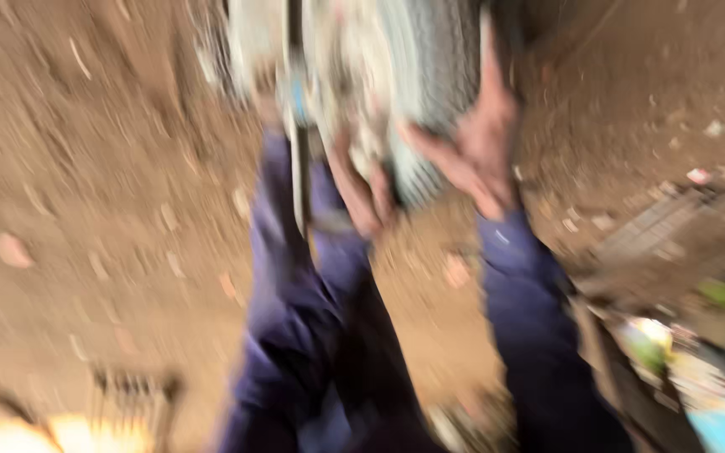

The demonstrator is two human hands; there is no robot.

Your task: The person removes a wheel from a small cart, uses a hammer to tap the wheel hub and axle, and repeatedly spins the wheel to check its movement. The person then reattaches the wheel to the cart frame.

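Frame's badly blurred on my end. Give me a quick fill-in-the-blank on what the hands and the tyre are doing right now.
1. Both hands grip a ribbed grey ____ at the top of the view.
2. The right hand lies against the tyre on its ____ side.
3. The left hand and both arms show sleeves coloured ____.
4. The ground is bare brown ____.

Missing words: tyre; right; blue; dirt

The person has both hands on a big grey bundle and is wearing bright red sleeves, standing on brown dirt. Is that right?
Not quite. The sleeves are dark blue-purple, not red, as the head view shows. The rest holds: the left hand and the right hand are both on the blurred grey bundle, above the brown dirt ground.
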